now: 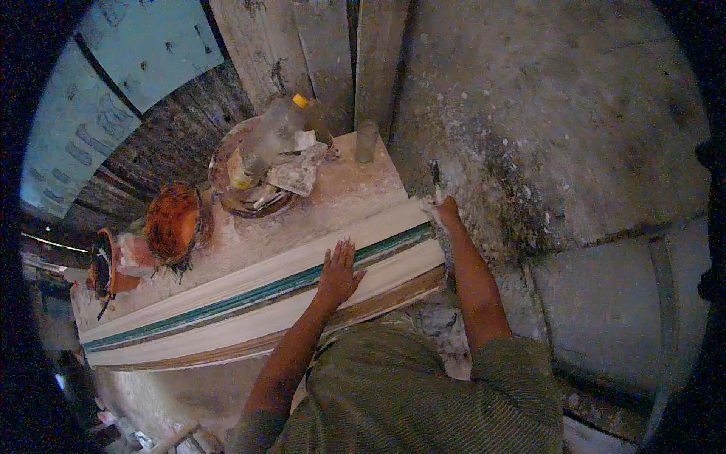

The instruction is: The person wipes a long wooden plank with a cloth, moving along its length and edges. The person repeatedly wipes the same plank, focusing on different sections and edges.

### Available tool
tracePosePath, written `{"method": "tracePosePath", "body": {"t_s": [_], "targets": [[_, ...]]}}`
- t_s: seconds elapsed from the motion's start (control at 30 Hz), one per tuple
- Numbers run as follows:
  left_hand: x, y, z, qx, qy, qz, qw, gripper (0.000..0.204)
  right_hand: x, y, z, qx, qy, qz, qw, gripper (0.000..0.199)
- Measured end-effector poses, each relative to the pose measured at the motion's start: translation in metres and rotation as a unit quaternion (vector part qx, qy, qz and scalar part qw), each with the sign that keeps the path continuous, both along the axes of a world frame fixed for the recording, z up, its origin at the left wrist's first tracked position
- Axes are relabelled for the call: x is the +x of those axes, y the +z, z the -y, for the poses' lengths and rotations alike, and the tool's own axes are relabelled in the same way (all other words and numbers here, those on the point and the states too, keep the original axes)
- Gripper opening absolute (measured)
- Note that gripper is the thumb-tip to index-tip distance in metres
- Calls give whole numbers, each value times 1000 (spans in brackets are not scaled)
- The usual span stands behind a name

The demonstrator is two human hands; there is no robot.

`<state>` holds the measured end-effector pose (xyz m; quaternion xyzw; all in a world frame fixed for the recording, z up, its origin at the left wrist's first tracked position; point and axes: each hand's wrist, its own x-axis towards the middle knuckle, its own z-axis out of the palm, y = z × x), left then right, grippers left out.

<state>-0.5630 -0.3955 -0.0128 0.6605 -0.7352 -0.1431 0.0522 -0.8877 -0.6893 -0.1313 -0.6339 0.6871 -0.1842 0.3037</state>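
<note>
Left hand [338,272] lies flat, fingers spread, on the long white moulding [249,303] with a green stripe, mid-frame. Right hand [445,212] pinches something at its right end, maybe a scraper; too dim to tell.

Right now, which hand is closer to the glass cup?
Right. The right hand is at the board's end, just below the glass cup; the left hand lies flat farther down the board.

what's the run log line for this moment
left hand: flat on moulding | right hand: at moulding end, holds small tool | bench: bottle, glass
</note>
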Motion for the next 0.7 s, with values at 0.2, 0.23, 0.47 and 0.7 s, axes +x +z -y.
{"method": "tracePosePath", "body": {"t_s": [0.2,0.23,0.47,0.7], "targets": [[4,3,3,46,-3,6,999,79,9,57,-20,79,38,195,977,49],[4,6,4,54,-7,11,998,79,13,61,-22,81,31,143,986,47],[6,15,6,73,1,-1,997,78,4,50,-21,128,57,322,936,36],[5,17,7,65,2,5,998,77,2,63,-19,334,-16,433,837,39]]}}
